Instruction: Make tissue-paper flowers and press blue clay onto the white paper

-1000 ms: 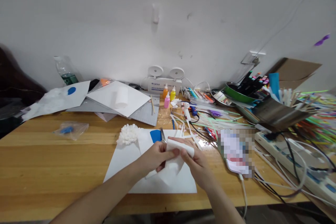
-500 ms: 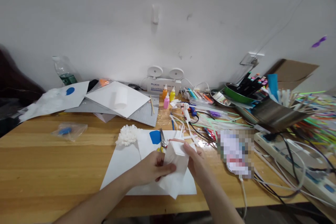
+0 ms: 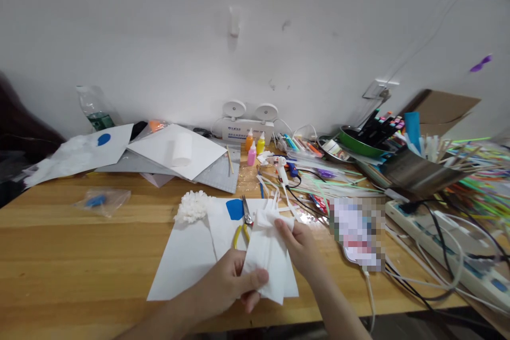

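Note:
A soft white tissue (image 3: 268, 255), partly folded, is held between both hands over a white paper sheet (image 3: 179, 268). My left hand (image 3: 235, 279) pinches its lower left part, thumb on top. At its upper right edge, my right hand (image 3: 297, 241) grips the folded-over end with thumb and fingers. Just behind the tissue lie scissors (image 3: 239, 231) with yellow handles, blades pointing away. A blue paper piece (image 3: 235, 210) rests left of the blades. Farther left, a fluffy white bundle (image 3: 193, 207) sits on the sheet's back corner.
A white glue gun (image 3: 282, 170) and small paint bottles (image 3: 252, 155) stand behind. On the right are a blurred-out phone (image 3: 356, 234), a power strip (image 3: 450, 260) with cables, and a metal container (image 3: 422, 172) of sticks. A white roll (image 3: 182, 151) stands on paper at the back left.
My left hand has moved down and toward me along the tissue, uncovering the scissors' yellow handles. The tissue is spread flatter, with its top end folded over under my right hand.

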### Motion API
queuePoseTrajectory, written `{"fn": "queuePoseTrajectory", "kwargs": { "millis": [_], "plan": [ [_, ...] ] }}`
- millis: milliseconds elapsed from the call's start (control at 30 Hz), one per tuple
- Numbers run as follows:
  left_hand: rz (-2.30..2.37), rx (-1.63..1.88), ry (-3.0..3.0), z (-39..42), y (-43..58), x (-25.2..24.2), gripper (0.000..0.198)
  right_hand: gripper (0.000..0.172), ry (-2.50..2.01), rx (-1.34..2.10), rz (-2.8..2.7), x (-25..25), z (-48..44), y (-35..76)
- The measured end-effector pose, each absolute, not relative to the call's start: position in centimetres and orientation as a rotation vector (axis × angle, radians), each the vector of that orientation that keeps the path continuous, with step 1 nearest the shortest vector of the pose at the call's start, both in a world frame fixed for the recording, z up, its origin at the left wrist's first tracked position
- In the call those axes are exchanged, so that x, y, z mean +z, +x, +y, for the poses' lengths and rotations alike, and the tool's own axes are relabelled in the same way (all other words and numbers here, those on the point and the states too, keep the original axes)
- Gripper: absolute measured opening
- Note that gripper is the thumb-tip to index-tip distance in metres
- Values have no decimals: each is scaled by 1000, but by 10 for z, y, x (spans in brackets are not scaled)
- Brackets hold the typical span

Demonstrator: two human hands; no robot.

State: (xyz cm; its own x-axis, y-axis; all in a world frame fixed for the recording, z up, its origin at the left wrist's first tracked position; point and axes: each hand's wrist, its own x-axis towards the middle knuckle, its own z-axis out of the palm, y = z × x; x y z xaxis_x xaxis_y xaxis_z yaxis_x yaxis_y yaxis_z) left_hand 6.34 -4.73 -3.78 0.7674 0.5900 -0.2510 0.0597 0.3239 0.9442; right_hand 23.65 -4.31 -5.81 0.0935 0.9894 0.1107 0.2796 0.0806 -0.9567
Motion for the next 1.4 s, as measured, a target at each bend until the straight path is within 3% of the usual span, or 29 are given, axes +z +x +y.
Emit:
{"fn": "queuePoseTrajectory", "kwargs": {
  "millis": [333,500,700,900,1233,1400],
  "plan": [
    [810,461,974,-9,65,-8,44,43,-1094,872,-1919,-64,-47,235],
    [801,443,985,22,67,-13,33,50,-1037,725,-1982,-61,-54,226],
    [789,328,1165,28,77,-16,33,28,-1219,520,-1943,-67,-58,223],
    [781,296,1255,25,81,-20,39,50,-1159,692,-1782,-64,-57,224],
    [531,633,1093,-5,79,-45,51,42,-1034,1047,-1333,-74,-48,225],
    [674,671,1124,-12,87,-61,30,43,-1061,1118,-1322,-67,-49,224]
  ]
}}
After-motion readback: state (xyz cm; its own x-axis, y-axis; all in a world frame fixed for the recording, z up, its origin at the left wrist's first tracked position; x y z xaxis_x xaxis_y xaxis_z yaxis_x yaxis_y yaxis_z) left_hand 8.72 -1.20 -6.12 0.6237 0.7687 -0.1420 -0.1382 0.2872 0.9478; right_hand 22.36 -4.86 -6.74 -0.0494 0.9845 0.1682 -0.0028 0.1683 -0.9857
